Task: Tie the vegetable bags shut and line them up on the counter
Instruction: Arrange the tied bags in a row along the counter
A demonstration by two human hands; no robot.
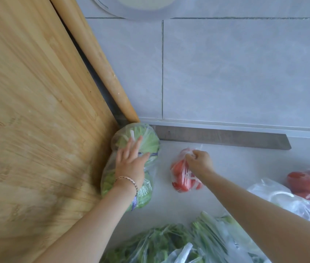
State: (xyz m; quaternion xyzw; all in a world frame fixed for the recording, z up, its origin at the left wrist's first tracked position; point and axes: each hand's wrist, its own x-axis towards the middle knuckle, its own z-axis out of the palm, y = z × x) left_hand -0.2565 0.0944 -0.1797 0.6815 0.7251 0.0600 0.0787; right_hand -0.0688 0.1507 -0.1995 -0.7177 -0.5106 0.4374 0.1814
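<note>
Two hands down: left hand [129, 164] flat atop cabbage bag [146, 141]; right hand [199, 161] pinching carrot bag [180, 177].

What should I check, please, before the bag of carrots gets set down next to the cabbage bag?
1. Cabbage bag in place against the wooden board: ok, left hand lies flat on it.
2. Carrot bag gripped: ok, right hand pinches its gathered top.
3. Carrot bag knotted: cannot tell, the hand covers the handles.
4. Bare counter between the two bags: ok.
5. Remaining bags tied: greens bag and tomato bag cannot tell.
</note>
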